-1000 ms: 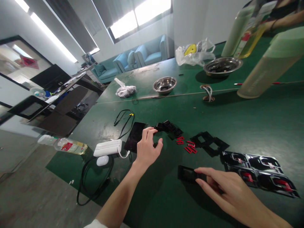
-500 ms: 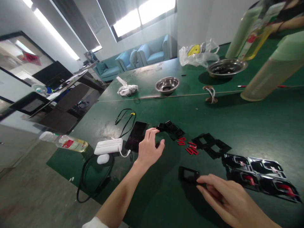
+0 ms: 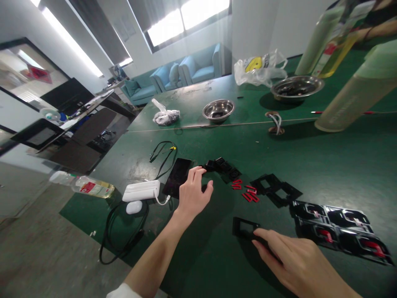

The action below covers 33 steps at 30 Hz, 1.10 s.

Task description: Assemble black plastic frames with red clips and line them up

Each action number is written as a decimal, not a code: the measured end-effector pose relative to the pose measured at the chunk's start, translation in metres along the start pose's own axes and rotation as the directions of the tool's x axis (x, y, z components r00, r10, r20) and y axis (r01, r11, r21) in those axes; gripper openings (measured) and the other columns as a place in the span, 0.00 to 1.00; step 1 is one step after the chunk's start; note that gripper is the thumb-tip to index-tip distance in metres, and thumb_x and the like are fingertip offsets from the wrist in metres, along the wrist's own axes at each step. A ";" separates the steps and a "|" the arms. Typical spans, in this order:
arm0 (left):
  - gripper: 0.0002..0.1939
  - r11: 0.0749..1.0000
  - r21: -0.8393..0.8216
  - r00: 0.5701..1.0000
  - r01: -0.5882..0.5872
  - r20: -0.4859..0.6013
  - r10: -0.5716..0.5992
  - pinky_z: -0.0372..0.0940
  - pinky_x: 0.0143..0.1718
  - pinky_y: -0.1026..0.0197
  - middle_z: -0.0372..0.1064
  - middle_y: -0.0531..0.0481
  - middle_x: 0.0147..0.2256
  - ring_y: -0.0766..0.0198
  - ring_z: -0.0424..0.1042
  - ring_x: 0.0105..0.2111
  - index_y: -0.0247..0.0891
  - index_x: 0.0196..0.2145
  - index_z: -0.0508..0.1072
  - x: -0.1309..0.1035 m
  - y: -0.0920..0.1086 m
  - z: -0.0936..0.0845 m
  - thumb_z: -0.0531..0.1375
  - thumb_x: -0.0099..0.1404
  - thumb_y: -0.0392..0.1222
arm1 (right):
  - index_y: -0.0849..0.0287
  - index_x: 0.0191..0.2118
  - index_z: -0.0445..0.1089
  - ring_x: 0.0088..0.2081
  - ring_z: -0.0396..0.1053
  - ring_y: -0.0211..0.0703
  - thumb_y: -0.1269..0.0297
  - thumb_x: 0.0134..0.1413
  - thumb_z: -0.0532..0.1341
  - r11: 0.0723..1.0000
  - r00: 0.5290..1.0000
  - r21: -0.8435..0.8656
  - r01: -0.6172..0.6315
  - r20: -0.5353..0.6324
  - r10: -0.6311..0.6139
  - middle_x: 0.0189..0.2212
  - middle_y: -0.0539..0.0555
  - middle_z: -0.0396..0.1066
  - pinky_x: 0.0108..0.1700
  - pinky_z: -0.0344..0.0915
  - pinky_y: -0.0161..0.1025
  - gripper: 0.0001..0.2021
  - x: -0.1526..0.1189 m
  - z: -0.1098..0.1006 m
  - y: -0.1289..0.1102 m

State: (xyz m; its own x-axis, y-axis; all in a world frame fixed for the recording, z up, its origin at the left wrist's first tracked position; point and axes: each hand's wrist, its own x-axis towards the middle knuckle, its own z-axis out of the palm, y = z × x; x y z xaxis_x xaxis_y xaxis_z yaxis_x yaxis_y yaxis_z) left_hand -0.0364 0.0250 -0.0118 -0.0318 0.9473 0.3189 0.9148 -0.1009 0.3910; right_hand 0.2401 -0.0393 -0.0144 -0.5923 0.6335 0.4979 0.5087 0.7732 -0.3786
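My right hand [image 3: 291, 256] pinches the corner of a small black rectangular frame [image 3: 245, 227] with a window in it, low over the green table. My left hand [image 3: 194, 192] is open, thumb apart from the fingers, beside a dark phone [image 3: 178, 178]. Its fingertips come close to a row of small black parts [image 3: 225, 167]; whether they touch is hard to see. Small red pieces [image 3: 250, 193] lie between the hands. Beyond them are flat black frames [image 3: 276, 188]. To the right sits a glossy black tray [image 3: 338, 227] with red pieces in its compartments.
Left are a white power bank [image 3: 141, 190], a white earbud case [image 3: 134, 207], a black cable [image 3: 107, 244] and a tilted-looking oil bottle [image 3: 89, 185]. Farther back stand two metal bowls [image 3: 218, 111], a plastic bag [image 3: 257, 68] and a large green-capped bottle [image 3: 350, 99]. Another person's arm [image 3: 378, 33] shows top right.
My right hand has shifted slightly left along the black frame, which stays nearly in place. My left hand has barely moved.
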 end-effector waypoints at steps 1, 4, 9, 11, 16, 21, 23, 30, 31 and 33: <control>0.16 1.000 0.005 1.000 0.005 -0.001 -0.005 0.72 0.37 0.61 0.69 0.46 0.60 0.62 0.77 0.41 0.43 0.56 0.68 0.000 0.000 0.000 0.62 0.72 0.42 | 0.60 0.48 0.72 0.26 0.79 0.37 0.68 0.75 0.53 1.000 1.000 -0.017 -0.007 -0.007 0.007 0.31 0.51 0.80 0.26 0.68 0.33 0.10 0.000 0.000 0.000; 0.16 1.000 0.016 1.000 0.020 0.004 -0.020 0.72 0.38 0.60 0.70 0.46 0.58 0.61 0.78 0.42 0.43 0.56 0.68 0.001 -0.001 0.000 0.62 0.72 0.42 | 0.62 0.51 0.72 0.27 0.80 0.39 0.64 0.76 0.54 0.999 0.999 -0.036 -0.032 -0.012 0.032 0.33 0.53 0.82 0.26 0.70 0.33 0.12 -0.002 0.000 0.001; 0.16 0.999 0.038 1.000 0.020 0.016 -0.020 0.72 0.39 0.60 0.72 0.46 0.54 0.60 0.78 0.42 0.42 0.56 0.68 0.001 -0.001 0.001 0.62 0.73 0.43 | 0.64 0.54 0.72 0.31 0.82 0.42 0.59 0.78 0.53 0.997 0.999 -0.066 -0.031 0.010 0.032 0.36 0.57 0.84 0.29 0.73 0.33 0.16 -0.007 0.002 0.004; 0.16 0.999 0.049 1.000 0.018 0.017 -0.019 0.72 0.39 0.60 0.72 0.46 0.54 0.59 0.79 0.42 0.42 0.56 0.68 0.001 -0.001 0.001 0.61 0.73 0.43 | 0.65 0.55 0.72 0.32 0.83 0.43 0.58 0.78 0.53 0.996 0.999 -0.079 -0.029 0.022 0.031 0.37 0.57 0.84 0.31 0.75 0.34 0.17 -0.008 0.003 0.004; 0.16 0.998 0.065 1.000 0.009 0.013 -0.010 0.72 0.38 0.60 0.73 0.46 0.54 0.57 0.79 0.44 0.42 0.56 0.68 0.001 -0.001 0.000 0.61 0.73 0.43 | 0.65 0.57 0.71 0.32 0.83 0.43 0.58 0.78 0.52 0.995 0.999 -0.093 -0.025 0.031 0.028 0.37 0.56 0.84 0.32 0.76 0.35 0.17 -0.008 0.003 0.004; 0.16 0.997 0.082 1.000 -0.003 0.026 0.001 0.73 0.38 0.60 0.73 0.45 0.55 0.56 0.79 0.48 0.41 0.56 0.68 0.001 -0.001 0.000 0.61 0.73 0.43 | 0.64 0.56 0.72 0.30 0.82 0.43 0.60 0.78 0.52 0.994 1.000 -0.110 -0.023 0.013 0.025 0.36 0.56 0.84 0.31 0.75 0.35 0.17 -0.008 0.004 0.005; 0.17 0.996 0.086 0.999 -0.006 0.041 0.003 0.73 0.39 0.60 0.73 0.45 0.55 0.55 0.79 0.48 0.41 0.57 0.67 0.001 -0.001 0.000 0.61 0.73 0.43 | 0.65 0.56 0.72 0.31 0.83 0.43 0.61 0.78 0.52 0.994 1.000 -0.111 -0.021 0.011 0.023 0.36 0.56 0.84 0.31 0.75 0.35 0.16 -0.008 0.005 0.005; 0.18 0.995 0.102 0.998 -0.010 0.065 0.004 0.73 0.38 0.59 0.72 0.45 0.56 0.55 0.79 0.48 0.42 0.58 0.67 0.002 -0.001 0.000 0.62 0.73 0.43 | 0.66 0.57 0.72 0.29 0.82 0.43 0.59 0.77 0.53 0.993 0.999 -0.111 -0.040 0.025 0.043 0.34 0.57 0.83 0.27 0.72 0.35 0.18 -0.009 0.006 0.006; 0.18 0.995 0.103 0.998 -0.013 0.066 0.006 0.73 0.38 0.60 0.72 0.45 0.56 0.55 0.79 0.48 0.42 0.58 0.67 0.002 -0.001 0.000 0.62 0.73 0.43 | 0.67 0.58 0.72 0.28 0.81 0.43 0.58 0.77 0.53 0.992 0.999 -0.118 -0.040 0.027 0.043 0.33 0.57 0.83 0.26 0.72 0.35 0.19 -0.009 0.006 0.006; 0.18 0.994 0.106 0.998 -0.020 0.065 0.013 0.73 0.38 0.60 0.72 0.45 0.56 0.55 0.79 0.48 0.42 0.58 0.67 0.002 -0.002 0.000 0.62 0.73 0.43 | 0.67 0.58 0.72 0.28 0.81 0.43 0.57 0.78 0.52 0.991 0.999 -0.127 -0.035 0.032 0.039 0.33 0.56 0.83 0.26 0.72 0.35 0.20 -0.009 0.006 0.006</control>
State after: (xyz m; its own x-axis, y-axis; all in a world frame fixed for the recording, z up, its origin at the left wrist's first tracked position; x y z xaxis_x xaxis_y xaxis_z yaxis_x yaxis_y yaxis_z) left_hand -0.0385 0.0270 -0.0116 0.0062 0.9637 0.2667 0.9527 -0.0867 0.2912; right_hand 0.2449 -0.0405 -0.0253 -0.5915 0.6640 0.4574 0.6045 0.7406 -0.2935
